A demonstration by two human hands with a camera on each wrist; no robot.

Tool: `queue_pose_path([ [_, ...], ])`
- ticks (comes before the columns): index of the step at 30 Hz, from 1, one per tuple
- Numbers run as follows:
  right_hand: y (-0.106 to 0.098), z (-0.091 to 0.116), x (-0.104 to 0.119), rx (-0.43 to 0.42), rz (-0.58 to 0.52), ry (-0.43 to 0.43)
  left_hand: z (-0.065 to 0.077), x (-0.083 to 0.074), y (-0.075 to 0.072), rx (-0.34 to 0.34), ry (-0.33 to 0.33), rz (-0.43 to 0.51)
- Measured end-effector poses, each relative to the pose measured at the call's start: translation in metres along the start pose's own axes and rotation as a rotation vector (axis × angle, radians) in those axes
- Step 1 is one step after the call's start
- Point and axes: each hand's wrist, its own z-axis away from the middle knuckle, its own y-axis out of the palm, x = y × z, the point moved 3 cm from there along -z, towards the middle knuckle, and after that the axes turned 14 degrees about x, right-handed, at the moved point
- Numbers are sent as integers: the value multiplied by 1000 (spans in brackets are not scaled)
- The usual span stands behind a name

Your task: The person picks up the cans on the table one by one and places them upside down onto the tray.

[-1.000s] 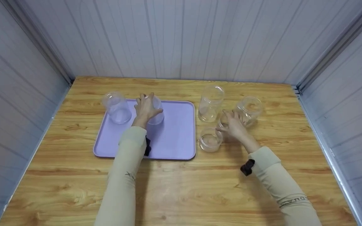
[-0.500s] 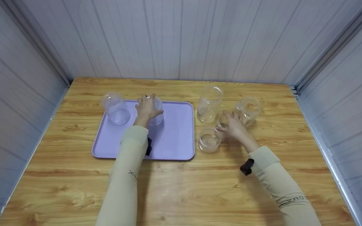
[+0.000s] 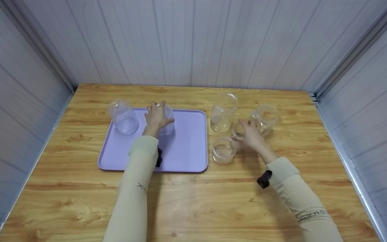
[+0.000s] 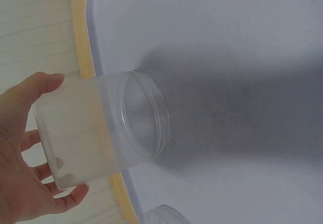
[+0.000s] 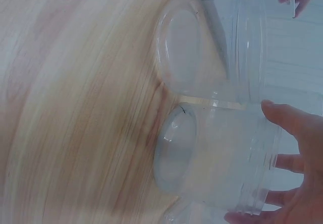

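My left hand [image 3: 155,118] grips the closed end of a clear plastic jar [image 4: 83,128], thumb on one side and fingers on the other. This jar is upside down, its threaded mouth toward the lilac tray [image 3: 190,151]. Another clear jar [image 3: 125,121] stands on the tray to the left of that hand. On the wooden table, my right hand [image 3: 251,136] holds a clear jar [image 5: 217,156] around its rim from above; the jar's base faces the tabletop. Close beside it, toward the tray, is a short clear jar [image 3: 223,154].
Behind the right hand stand a tall clear jar [image 3: 223,114] near the tray's right edge and a further clear jar [image 3: 265,117]. Pale panel walls [image 3: 193,40] close in the table [image 3: 193,208] at the back and both sides.
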Motion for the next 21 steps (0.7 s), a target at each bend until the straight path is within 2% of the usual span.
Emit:
queue_pose_path([
  [12, -8, 5, 2, -35, 33, -5, 4, -1, -2, 2, -10, 2],
  [21, -17, 10, 5, -49, -2, -30, 8, -3, -7, -16, -12, -24],
])
